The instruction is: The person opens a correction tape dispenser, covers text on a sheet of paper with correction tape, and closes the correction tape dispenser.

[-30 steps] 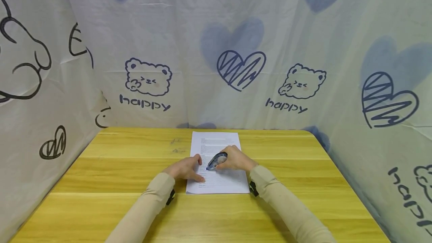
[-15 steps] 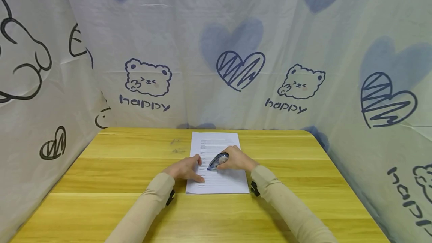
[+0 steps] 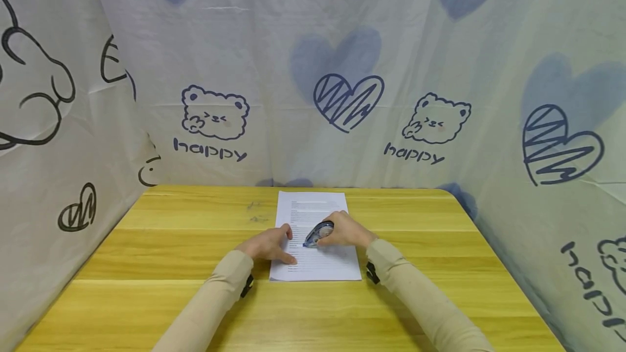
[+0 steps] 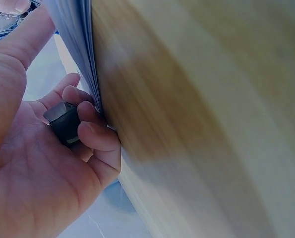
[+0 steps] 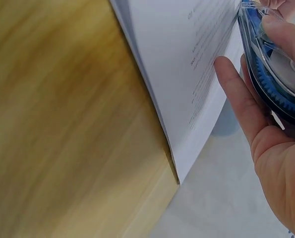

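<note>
A stack of printed paper [image 3: 327, 265] lies on the table. My right hand [image 3: 346, 230] grips a blue, see-through correction tape dispenser [image 3: 320, 232], tilted with its tip down at a line of text near the left side of the sheet. In the right wrist view, the fingers and thumb close round the dispenser's [image 5: 268, 82] sides. My left hand [image 3: 266, 244] rests on the sheet's left edge, thumb and a finger spread over it. In the left wrist view, its curled fingers hold a small dark cap-like piece [image 4: 64, 121], partly hidden by them.
The yellow wood-grain table [image 3: 171, 265] extends on both sides of the paper. A white cloth curtain [image 3: 293, 151] printed with hearts and bears stands behind and on both sides. Faint dark marks [image 3: 256, 212] show on the table left of the sheet.
My right hand has shifted slightly to the right along the text line, and the correction tape's tip with it. The left hand and the paper have stayed in place.
</note>
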Action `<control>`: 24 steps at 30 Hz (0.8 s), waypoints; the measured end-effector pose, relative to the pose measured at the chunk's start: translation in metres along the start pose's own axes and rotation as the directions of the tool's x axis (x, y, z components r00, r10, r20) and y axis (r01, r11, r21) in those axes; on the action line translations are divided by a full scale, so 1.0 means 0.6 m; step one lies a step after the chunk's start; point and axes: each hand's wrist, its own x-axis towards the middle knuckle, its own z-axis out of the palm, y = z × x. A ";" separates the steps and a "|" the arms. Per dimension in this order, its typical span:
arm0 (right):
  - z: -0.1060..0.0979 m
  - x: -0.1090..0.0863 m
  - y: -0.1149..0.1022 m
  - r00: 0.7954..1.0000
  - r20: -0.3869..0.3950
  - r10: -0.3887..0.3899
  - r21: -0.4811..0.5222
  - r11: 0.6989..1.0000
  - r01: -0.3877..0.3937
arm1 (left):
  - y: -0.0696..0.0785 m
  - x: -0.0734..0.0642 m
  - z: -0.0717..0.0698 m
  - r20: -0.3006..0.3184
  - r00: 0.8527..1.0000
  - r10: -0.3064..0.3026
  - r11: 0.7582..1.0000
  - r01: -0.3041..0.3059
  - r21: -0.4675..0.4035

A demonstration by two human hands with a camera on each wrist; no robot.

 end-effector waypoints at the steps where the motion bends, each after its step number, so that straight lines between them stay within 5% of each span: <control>1: 0.000 0.000 0.000 1.000 0.004 0.002 0.000 1.000 -0.002 | 0.000 0.000 0.000 0.000 1.000 -0.001 1.000 0.001 0.001; 24: -0.006 0.000 0.011 1.000 0.025 0.016 0.036 0.999 -0.017 | -0.002 0.001 0.001 -0.006 1.000 0.007 1.000 -0.007 -0.003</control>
